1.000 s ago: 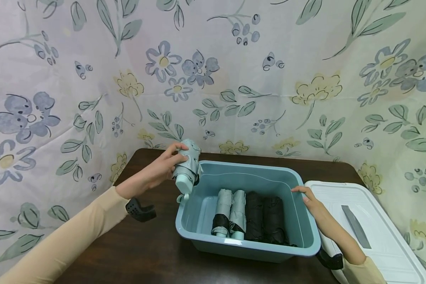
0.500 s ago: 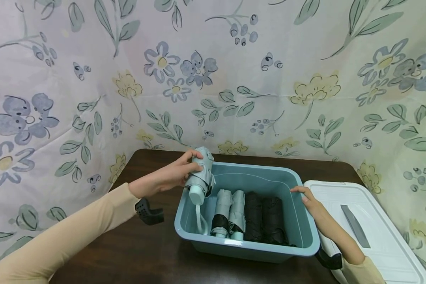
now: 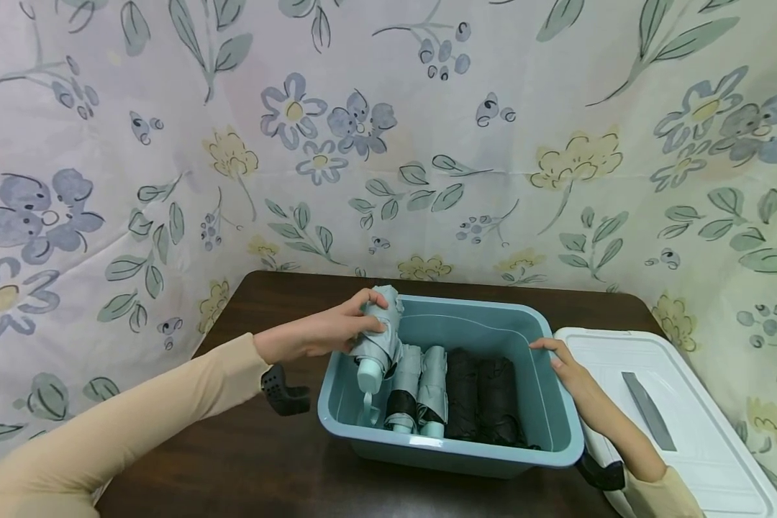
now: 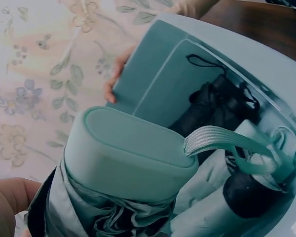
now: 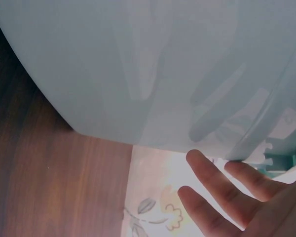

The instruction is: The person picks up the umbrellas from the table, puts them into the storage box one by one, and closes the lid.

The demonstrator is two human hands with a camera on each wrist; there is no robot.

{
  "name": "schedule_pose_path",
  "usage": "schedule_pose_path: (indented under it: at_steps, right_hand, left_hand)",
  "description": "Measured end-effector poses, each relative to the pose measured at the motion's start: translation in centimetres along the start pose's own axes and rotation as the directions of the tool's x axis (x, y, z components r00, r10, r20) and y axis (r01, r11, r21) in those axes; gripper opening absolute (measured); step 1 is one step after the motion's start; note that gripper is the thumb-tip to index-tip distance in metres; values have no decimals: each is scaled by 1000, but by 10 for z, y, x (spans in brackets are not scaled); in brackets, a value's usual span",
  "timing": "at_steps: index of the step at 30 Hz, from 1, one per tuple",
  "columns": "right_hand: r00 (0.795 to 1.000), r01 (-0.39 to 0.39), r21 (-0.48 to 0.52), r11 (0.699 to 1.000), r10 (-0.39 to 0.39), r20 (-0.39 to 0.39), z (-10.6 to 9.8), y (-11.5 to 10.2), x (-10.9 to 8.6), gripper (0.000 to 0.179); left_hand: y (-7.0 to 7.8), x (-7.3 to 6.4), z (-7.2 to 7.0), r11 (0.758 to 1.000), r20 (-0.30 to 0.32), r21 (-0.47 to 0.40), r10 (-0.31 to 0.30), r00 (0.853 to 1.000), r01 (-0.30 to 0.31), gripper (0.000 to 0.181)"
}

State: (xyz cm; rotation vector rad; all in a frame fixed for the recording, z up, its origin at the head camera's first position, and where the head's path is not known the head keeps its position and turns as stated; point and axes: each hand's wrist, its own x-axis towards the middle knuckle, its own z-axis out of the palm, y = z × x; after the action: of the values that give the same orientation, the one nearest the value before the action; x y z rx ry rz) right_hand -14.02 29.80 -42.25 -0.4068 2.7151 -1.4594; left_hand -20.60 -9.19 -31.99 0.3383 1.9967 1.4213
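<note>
My left hand (image 3: 346,325) grips a folded light-green umbrella (image 3: 385,324) over the left end of the blue-green storage bin (image 3: 560,455). The umbrella tilts, its pale handle end and wrist strap towards the front. Close up in the left wrist view are the umbrella's handle (image 4: 133,143) and woven strap (image 4: 214,138). Inside the bin, two light-green umbrellas (image 3: 434,381) lie beside two black folded umbrellas (image 3: 497,392). My right hand (image 3: 579,385) rests at the bin's right rim; in the right wrist view its fingers are fairly straight beside the outer wall.
A white lid (image 3: 699,403) with a grey strip lies to the right of the bin. Bin and lid stand on a dark brown table (image 3: 233,460). Behind hangs a floral cloth (image 3: 388,144).
My left hand has carried the light-green umbrella rightward and down, from beside the bin's left rim to over its inside. The right hand stays at the rim.
</note>
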Motion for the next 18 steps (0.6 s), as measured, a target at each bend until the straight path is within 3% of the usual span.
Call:
schedule_pose_path:
  at_steps: [8,18]
  right_hand:
    - [1000,4,-1,1000,-4,5,-2,1,-1,40]
    - [1000,-18,8,1000,18,4,0,2,1,40]
  left_hand:
    - [-5,8,11,998,76,1,-55,996,55,36]
    - [-6,17,17,990,31,-13,-141,990,142,39]
